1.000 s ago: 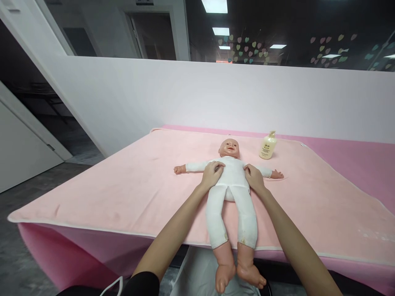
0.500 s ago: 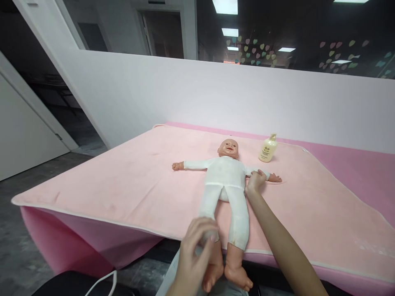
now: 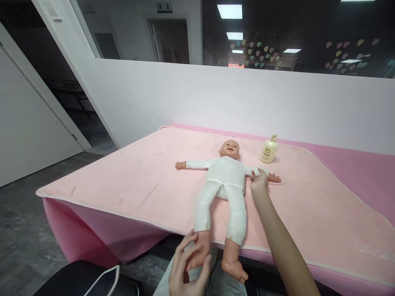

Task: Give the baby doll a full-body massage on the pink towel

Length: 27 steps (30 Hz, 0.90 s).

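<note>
A baby doll [image 3: 226, 176] with a white cloth body lies face up, arms spread and both feet hanging past the near edge of a pink mat. Around the doll's foot [image 3: 199, 255] on the left, my left hand [image 3: 187, 265] is open. Its thumb and fingers are spread, and the foot shows in the gap between them. My right hand [image 3: 259, 182] closes on the doll's arm [image 3: 253, 169] at the right, just short of the plastic hand. One digit there points upward; the arm partly hides behind my fingers.
A pale yellow pump bottle [image 3: 269, 150] stands right of the doll's head. The pink mat [image 3: 132, 176] covers the table, with a darker pink cloth [image 3: 89, 230] hanging at the front left. Behind rises a white partition [image 3: 216, 98] with glass above. A black seat [image 3: 83, 279] is at lower left.
My left hand has shifted down and left, from the shin to around the foot. That leg has swung left. A digit of my right hand has lifted; the view has shifted slightly.
</note>
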Each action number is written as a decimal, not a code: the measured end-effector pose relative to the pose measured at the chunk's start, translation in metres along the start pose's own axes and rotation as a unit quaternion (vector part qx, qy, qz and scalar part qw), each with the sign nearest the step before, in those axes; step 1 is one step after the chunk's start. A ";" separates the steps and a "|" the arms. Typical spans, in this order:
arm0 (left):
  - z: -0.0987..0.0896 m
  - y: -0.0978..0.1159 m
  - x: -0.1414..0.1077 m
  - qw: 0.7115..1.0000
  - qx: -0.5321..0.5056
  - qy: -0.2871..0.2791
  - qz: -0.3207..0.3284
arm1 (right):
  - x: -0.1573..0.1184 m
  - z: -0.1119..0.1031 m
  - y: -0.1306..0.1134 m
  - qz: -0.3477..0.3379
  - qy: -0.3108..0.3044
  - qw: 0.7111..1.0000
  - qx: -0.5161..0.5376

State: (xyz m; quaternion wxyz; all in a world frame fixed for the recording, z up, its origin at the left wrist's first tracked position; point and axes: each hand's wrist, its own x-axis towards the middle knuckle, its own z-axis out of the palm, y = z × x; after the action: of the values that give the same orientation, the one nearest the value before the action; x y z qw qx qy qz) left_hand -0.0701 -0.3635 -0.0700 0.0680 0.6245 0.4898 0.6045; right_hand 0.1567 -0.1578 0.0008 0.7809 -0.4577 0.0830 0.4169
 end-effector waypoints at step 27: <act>0.058 -0.010 0.107 0.995 -0.002 -0.097 0.040 | 0.006 -0.008 0.018 -0.496 -0.343 0.600 -0.525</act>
State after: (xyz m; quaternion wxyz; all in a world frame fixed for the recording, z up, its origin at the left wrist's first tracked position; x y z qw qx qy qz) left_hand -0.0507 -0.2550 -0.0185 0.0922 0.6987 0.4547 0.5445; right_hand 0.1496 -0.1567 -0.0180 0.4634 -0.5832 -0.6642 0.0635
